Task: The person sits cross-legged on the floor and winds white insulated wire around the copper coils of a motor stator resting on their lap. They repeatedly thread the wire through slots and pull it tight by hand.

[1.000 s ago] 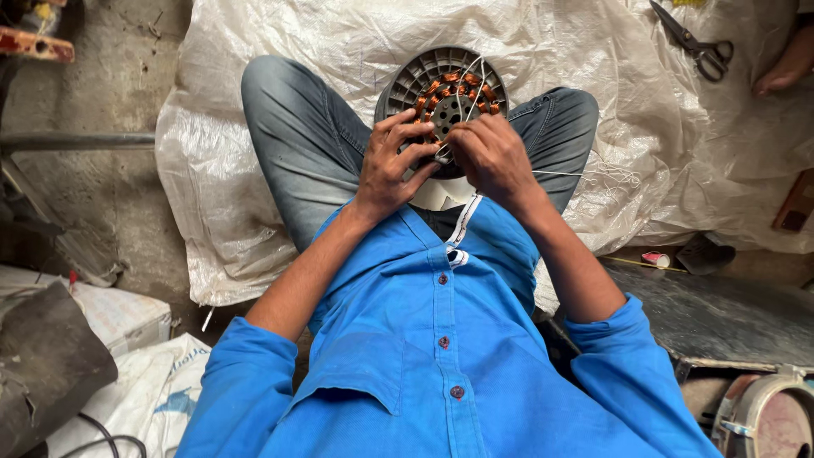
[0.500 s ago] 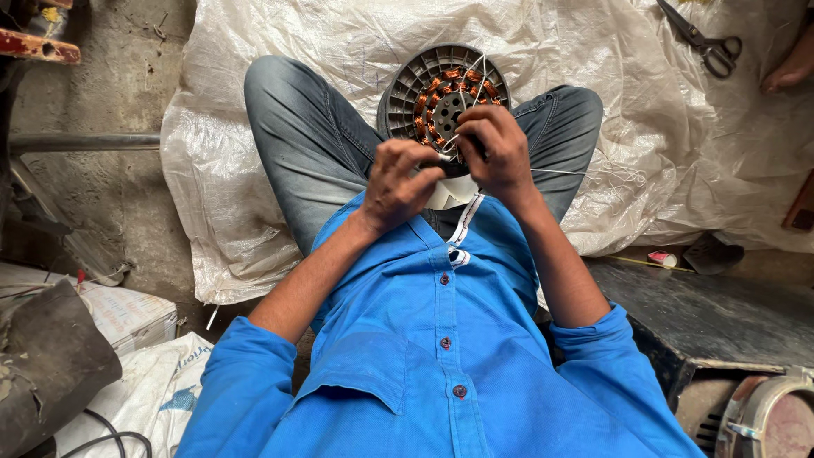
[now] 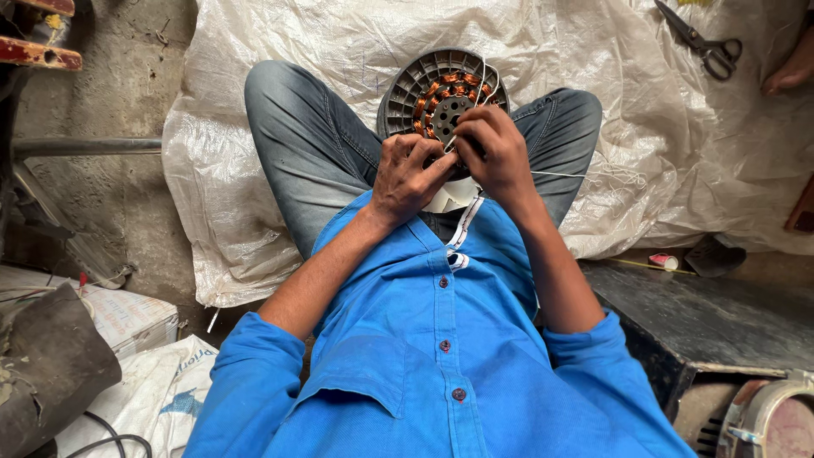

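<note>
Both hands close on the near rim of a round fan-motor stator point(image 3: 443, 93) that rests in the person's lap between the crossed legs. The left hand point(image 3: 409, 176) grips the lower left edge with curled fingers; the right hand point(image 3: 498, 151) pinches a thin white thread point(image 3: 585, 175) against the windings. Compared with one second ago, the hands have drawn closer together over the lower part of the copper coils point(image 3: 441, 85), and the thread now runs taut to the right across the jeans. This indicates the lacing of the windings is being pulled tight at this point. A white woven sack sheet point(image 3: 280, 51) lies under the legs. Scissors point(image 3: 699, 41) lie on the sheet, well apart, at upper right. Another person's foot point(image 3: 793, 72) shows near them.
</note>
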